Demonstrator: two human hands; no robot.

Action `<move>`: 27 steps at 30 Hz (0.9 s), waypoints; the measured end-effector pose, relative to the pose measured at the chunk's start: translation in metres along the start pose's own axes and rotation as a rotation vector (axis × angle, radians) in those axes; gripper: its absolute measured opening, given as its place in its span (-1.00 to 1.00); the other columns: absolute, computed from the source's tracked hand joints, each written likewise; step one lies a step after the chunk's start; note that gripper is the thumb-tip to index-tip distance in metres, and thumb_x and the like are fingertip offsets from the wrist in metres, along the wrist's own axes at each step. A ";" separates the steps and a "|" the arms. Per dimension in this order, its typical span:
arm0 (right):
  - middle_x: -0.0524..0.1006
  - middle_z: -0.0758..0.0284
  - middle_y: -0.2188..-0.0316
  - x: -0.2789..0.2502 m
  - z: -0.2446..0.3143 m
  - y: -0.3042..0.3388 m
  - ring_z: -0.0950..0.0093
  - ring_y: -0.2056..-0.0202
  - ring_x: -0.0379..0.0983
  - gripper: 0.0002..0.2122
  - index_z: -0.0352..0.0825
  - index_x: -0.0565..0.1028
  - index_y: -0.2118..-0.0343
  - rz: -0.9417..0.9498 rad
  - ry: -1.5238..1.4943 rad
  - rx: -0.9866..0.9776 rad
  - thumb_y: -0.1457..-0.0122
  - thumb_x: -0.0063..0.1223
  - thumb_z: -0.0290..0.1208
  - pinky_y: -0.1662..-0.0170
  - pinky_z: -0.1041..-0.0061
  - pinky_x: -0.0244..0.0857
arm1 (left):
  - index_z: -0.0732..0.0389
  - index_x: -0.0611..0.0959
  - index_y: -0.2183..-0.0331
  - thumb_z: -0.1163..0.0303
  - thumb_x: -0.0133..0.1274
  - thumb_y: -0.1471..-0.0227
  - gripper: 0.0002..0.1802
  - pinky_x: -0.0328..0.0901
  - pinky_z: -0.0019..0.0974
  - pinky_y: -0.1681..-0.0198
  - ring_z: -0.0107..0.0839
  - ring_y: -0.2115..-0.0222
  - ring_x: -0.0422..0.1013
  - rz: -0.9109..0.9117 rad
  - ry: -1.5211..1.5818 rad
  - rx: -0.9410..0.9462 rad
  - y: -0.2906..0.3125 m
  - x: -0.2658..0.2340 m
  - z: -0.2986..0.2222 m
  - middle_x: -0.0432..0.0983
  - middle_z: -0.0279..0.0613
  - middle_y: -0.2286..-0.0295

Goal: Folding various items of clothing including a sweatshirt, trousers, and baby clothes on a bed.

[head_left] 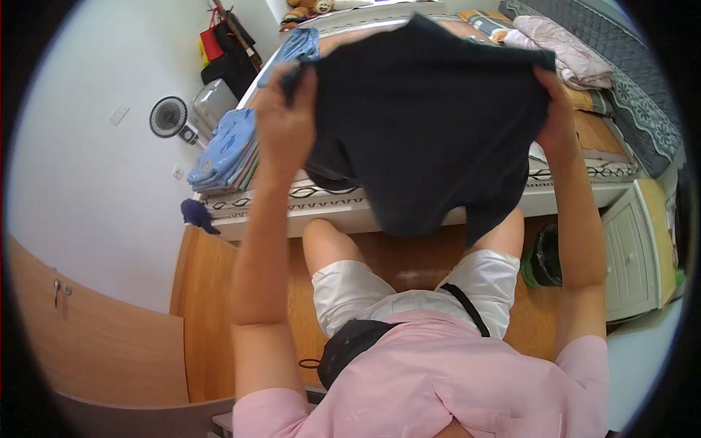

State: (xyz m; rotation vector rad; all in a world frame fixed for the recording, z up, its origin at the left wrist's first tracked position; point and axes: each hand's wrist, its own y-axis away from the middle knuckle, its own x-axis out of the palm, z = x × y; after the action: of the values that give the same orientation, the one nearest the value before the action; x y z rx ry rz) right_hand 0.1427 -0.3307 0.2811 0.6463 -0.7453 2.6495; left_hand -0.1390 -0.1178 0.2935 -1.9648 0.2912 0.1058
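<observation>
Both my arms reach out and hold up a black garment (431, 124), spread between the hands over the near side of the bed. My left hand (287, 120) is closed round its left edge, where the cloth bunches between the fingers. At the opposite edge, my right hand (556, 109) grips a corner with the thumb and fingers. The cloth hangs down in loose folds toward my knees, and it hides the middle of the bed. Whether it is a shirt or another kind of garment I cannot tell.
Folded blue cloths (226, 150) are stacked at the bed's left corner. A pale quilt (562, 47) lies at the far right. A fan (169, 117) stands by the wall. Right of my legs are a lined bin (544, 259) and a pale cabinet (631, 255).
</observation>
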 end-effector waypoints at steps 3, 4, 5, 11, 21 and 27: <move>0.54 0.31 0.16 -0.005 0.027 -0.023 0.48 0.15 0.50 -0.74 -0.26 0.48 0.09 0.019 0.012 -0.026 -0.16 0.04 -0.37 0.03 0.48 0.35 | 0.28 0.60 0.25 0.26 0.13 -0.10 -0.72 0.25 -0.48 0.31 -0.60 0.44 0.36 0.033 0.086 0.047 -0.055 -0.013 -0.019 0.53 -0.33 0.47; 0.54 0.31 0.13 -0.013 0.039 -0.038 0.47 0.14 0.50 -0.75 -0.31 0.48 0.09 0.042 0.015 -0.039 -0.18 0.02 -0.39 -0.02 0.48 0.33 | 0.26 0.61 0.22 0.22 0.14 -0.09 -0.69 0.26 -0.51 0.31 -0.60 0.45 0.38 0.058 0.032 0.045 -0.074 -0.024 -0.023 0.55 -0.32 0.46; 0.53 0.32 0.10 -0.018 0.047 -0.045 0.47 0.13 0.49 -0.75 -0.35 0.47 0.08 0.070 0.012 -0.046 -0.19 -0.01 -0.42 -0.06 0.48 0.32 | 0.25 0.62 0.25 0.13 0.15 -0.07 -0.63 0.30 -0.47 0.31 -0.56 0.42 0.42 0.078 -0.063 -0.024 -0.090 -0.036 -0.035 0.56 -0.29 0.41; 0.58 0.26 0.43 0.045 0.116 -0.062 0.54 0.45 0.54 -0.68 -0.44 0.50 0.19 0.214 0.563 -0.355 -0.15 0.13 -0.24 0.34 0.56 0.49 | 0.28 0.55 0.11 -0.03 0.24 0.08 -0.36 0.51 -0.25 0.26 -0.41 0.35 0.56 0.449 -0.031 -0.133 -0.154 -0.116 -0.072 0.59 -0.19 0.35; 0.58 0.30 0.40 0.042 0.129 -0.063 0.55 0.44 0.49 -0.74 -0.40 0.52 0.18 -0.138 0.842 -0.491 -0.15 0.15 -0.34 0.35 0.58 0.42 | 0.33 0.58 0.22 0.26 0.14 -0.01 -0.65 0.35 -0.41 0.28 -0.49 0.40 0.45 0.921 -0.218 -0.633 -0.045 -0.094 0.007 0.55 -0.28 0.36; 0.54 0.39 0.46 0.021 0.130 -0.040 0.64 0.44 0.45 -0.77 -0.41 0.53 0.26 -0.210 1.065 -0.331 -0.16 0.14 -0.32 0.34 0.64 0.37 | 0.36 0.52 0.08 0.30 -0.05 -0.20 -0.65 0.33 -0.51 0.20 -0.59 0.29 0.45 0.568 0.351 -0.701 -0.042 -0.111 0.004 0.55 -0.28 0.25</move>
State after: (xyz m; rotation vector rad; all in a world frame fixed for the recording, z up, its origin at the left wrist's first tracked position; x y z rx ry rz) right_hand 0.1847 -0.3666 0.4068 -0.6989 -0.6682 2.1291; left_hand -0.2353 -0.0817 0.3523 -2.5307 1.1701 0.2550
